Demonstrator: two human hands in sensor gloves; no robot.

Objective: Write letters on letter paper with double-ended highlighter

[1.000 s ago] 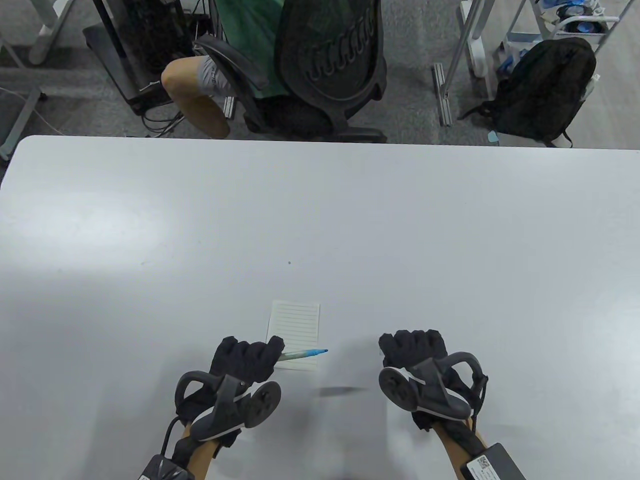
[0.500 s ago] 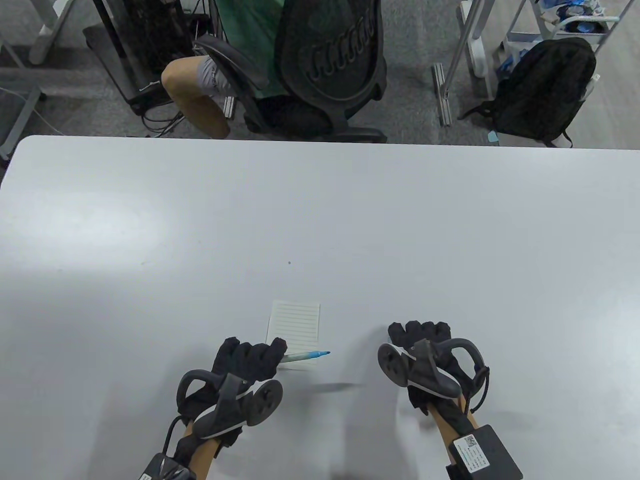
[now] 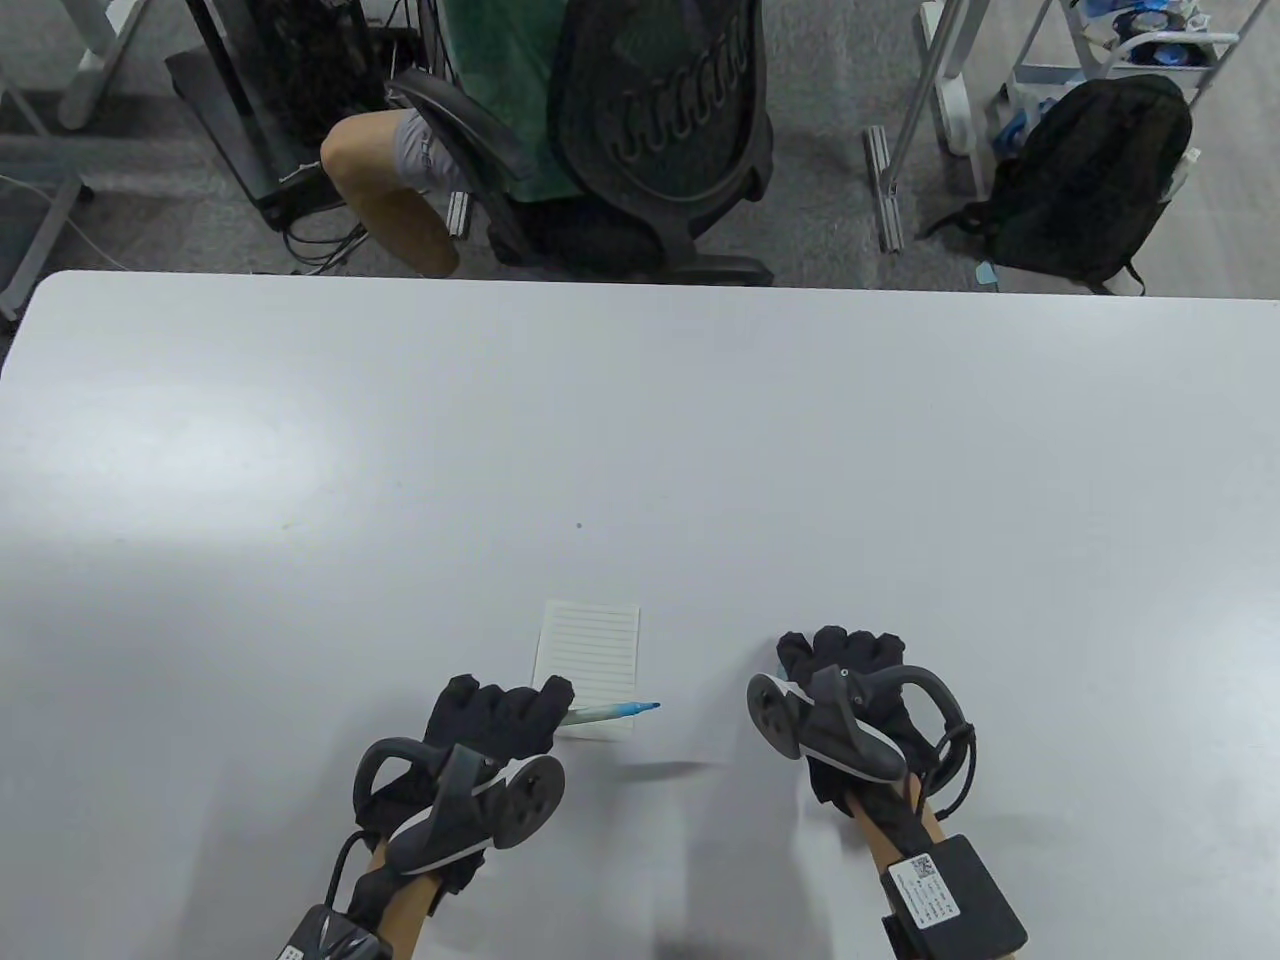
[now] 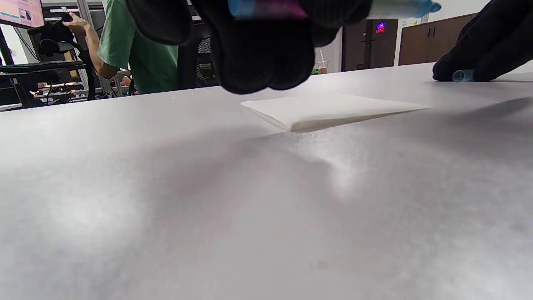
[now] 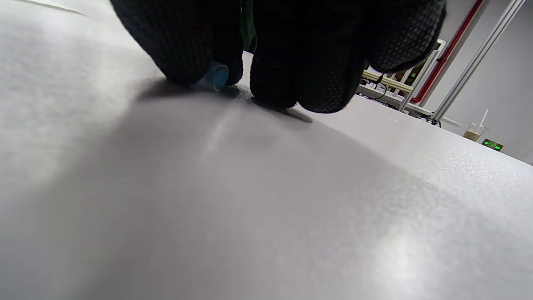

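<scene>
Table view shows the left hand (image 3: 495, 715) gripping the double-ended highlighter (image 3: 612, 710), its long axis pointing right across the letter paper's (image 3: 590, 650) near edge, while the right hand (image 3: 840, 665), well apart, curls over a small blue cap (image 5: 217, 77) on the table (image 3: 640, 450).

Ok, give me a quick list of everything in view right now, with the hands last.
Letter paper: one, white and lined, flat on the table near the front edge.
Highlighter: one, blue tip, over the paper's near end.
Cap: one, light blue, on the table under the right fingers.
Table: one, light grey.
Office chair: one, black, beyond the table, a person in green seated.
Backpack: one, black, on the floor, far right.
Left hand: black glove, holds the highlighter.
Right hand: black glove, fingers curled on the cap.
</scene>
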